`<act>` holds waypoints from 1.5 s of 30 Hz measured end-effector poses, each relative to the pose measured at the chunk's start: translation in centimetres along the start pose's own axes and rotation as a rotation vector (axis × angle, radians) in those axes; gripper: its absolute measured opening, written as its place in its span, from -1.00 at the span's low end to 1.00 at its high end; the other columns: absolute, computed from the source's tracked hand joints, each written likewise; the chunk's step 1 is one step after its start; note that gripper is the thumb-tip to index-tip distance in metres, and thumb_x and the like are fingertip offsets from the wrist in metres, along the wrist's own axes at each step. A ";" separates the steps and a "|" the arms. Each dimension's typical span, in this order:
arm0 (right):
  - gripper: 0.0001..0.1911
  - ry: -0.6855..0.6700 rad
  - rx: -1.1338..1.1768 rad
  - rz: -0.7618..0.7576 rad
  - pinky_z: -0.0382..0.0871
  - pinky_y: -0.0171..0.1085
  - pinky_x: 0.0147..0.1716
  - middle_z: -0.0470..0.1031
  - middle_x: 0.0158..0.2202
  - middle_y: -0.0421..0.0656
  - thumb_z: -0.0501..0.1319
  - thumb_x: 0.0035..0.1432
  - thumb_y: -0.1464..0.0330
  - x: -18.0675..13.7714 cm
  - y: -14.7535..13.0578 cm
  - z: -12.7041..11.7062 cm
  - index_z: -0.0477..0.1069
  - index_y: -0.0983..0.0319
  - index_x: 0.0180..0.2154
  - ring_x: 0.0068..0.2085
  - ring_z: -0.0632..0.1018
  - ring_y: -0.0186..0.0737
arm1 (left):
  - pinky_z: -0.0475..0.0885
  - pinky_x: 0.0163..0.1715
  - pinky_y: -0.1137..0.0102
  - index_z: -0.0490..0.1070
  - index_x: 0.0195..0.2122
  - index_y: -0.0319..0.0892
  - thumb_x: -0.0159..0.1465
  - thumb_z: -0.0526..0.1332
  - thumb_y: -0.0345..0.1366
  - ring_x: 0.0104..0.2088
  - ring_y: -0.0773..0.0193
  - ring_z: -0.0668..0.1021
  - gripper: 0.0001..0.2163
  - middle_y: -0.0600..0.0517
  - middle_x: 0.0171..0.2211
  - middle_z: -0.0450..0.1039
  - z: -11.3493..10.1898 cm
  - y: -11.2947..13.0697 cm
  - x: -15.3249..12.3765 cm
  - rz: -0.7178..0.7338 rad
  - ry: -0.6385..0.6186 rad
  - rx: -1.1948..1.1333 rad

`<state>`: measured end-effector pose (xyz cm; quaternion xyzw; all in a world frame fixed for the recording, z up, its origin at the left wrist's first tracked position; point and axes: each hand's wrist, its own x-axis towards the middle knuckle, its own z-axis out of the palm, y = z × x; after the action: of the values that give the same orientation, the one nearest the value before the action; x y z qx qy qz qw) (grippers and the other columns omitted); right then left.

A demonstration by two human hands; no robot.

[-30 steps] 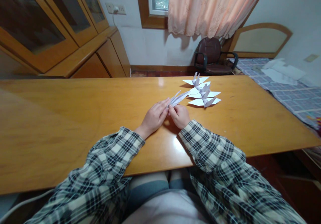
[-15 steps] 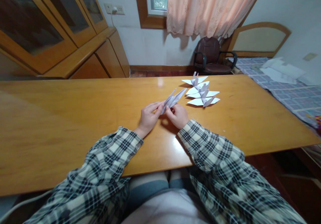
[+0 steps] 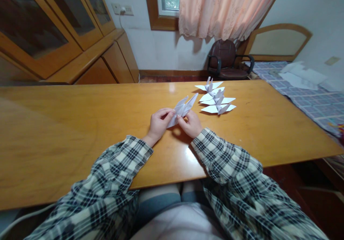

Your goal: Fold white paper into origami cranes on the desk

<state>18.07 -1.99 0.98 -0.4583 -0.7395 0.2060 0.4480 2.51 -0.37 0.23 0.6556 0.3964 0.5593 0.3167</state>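
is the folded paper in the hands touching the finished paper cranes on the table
Apart. The head view shows bare table between the tip of the folded paper, held by the left hand and right hand, and the paper cranes.

You'll find nothing to read here: no words, labels, brands or numbers show on the paper, the table, the cabinet or the walls.
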 end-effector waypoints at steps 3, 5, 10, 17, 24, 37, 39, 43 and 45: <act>-0.83 -0.011 0.013 0.000 0.41 -0.13 -0.08 0.56 -0.23 -0.08 0.12 0.21 0.31 0.0 0.0 0.0 0.47 0.20 -0.27 -0.18 0.53 -0.12 | 0.50 -0.17 0.32 0.59 -0.36 -0.20 0.22 0.27 0.03 -0.27 0.22 0.60 -0.64 -0.05 -0.32 0.61 0.0 -0.2 0.2 -0.052 -0.024 -0.059; -0.82 -0.020 0.018 -0.013 0.41 -0.11 -0.04 0.57 -0.20 -0.07 0.12 0.21 0.31 0.0 0.1 -0.1 0.47 0.20 -0.24 -0.14 0.54 -0.10 | 0.50 -0.18 0.32 0.59 -0.37 -0.20 0.20 0.28 0.06 -0.28 0.21 0.59 -0.62 -0.05 -0.32 0.61 0.0 -0.4 0.3 -0.097 -0.038 -0.096; -0.80 -0.034 0.037 -0.054 0.39 -0.05 0.03 0.57 -0.12 -0.04 0.12 0.22 0.31 -0.1 0.1 -0.1 0.48 0.20 -0.20 -0.06 0.54 -0.06 | 0.49 -0.21 0.34 0.61 -0.31 -0.22 0.15 0.33 0.05 -0.28 0.22 0.58 -0.62 -0.05 -0.29 0.61 0.1 -0.7 0.3 -0.210 -0.028 -0.217; -0.80 -0.052 0.058 -0.089 0.37 -0.07 0.04 0.57 -0.11 -0.05 0.12 0.21 0.31 -0.2 0.2 -0.3 0.49 0.20 -0.22 -0.06 0.54 -0.07 | 0.49 -0.22 0.39 0.61 -0.37 -0.19 0.17 0.34 0.01 -0.29 0.28 0.57 -0.68 -0.02 -0.32 0.58 0.3 -0.6 0.1 -0.207 -0.046 -0.285; -0.78 -0.067 0.068 -0.101 0.39 -0.05 0.00 0.56 -0.13 -0.06 0.11 0.19 0.29 -0.2 0.3 -0.6 0.48 0.20 -0.23 -0.09 0.52 -0.05 | 0.51 -0.22 0.34 0.62 -0.18 -0.19 0.13 0.36 0.05 -0.23 0.19 0.60 -0.59 -0.07 -0.24 0.62 0.3 -0.3 0.1 -0.273 -0.123 -0.331; -0.69 -0.147 0.262 -0.076 0.42 -0.15 -0.20 0.51 -0.35 -0.10 0.13 0.17 0.15 0.2 1.4 -0.8 0.45 0.25 -0.36 -0.28 0.49 -0.14 | 0.39 -0.26 0.41 0.59 -0.30 -0.20 0.15 0.35 -0.02 -0.31 0.27 0.49 -0.69 0.01 -0.37 0.51 -0.1 -0.1 0.1 -0.223 -0.173 -0.279; -0.67 -0.153 0.307 -0.039 0.41 -0.16 -0.22 0.51 -0.36 -0.11 0.14 0.17 0.12 0.2 1.5 -0.7 0.46 0.25 -0.37 -0.30 0.48 -0.15 | 0.36 -0.29 0.43 0.56 -0.36 -0.19 0.14 0.36 -0.07 -0.34 0.30 0.46 -0.74 0.05 -0.39 0.45 -0.2 0.0 0.2 -0.185 -0.143 -0.240; -0.62 -0.130 0.395 0.070 0.38 -0.21 -0.29 0.49 -0.41 -0.15 0.17 0.14 0.06 0.3 1.8 -0.2 0.46 0.26 -0.39 -0.34 0.46 -0.19 | 0.34 -0.33 0.44 0.44 -0.38 -0.19 0.15 0.34 -0.10 -0.38 0.33 0.42 -0.75 0.09 -0.42 0.40 -0.1 0.0 0.1 -0.245 -0.149 -0.300; -0.60 -0.111 0.417 0.131 0.34 -0.24 -0.33 0.47 -0.44 -0.18 0.17 0.14 0.04 0.4 1.8 0.0 0.46 0.26 -0.40 -0.36 0.44 -0.22 | 0.33 -0.34 0.44 0.39 -0.39 -0.19 0.17 0.33 -0.10 -0.40 0.34 0.40 -0.74 0.11 -0.44 0.38 0.0 -0.1 0.1 -0.261 -0.149 -0.316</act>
<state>18.92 -0.76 -0.09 -0.3907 -0.6729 0.4081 0.4775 2.53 -0.27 0.19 0.5805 0.3607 0.5186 0.5138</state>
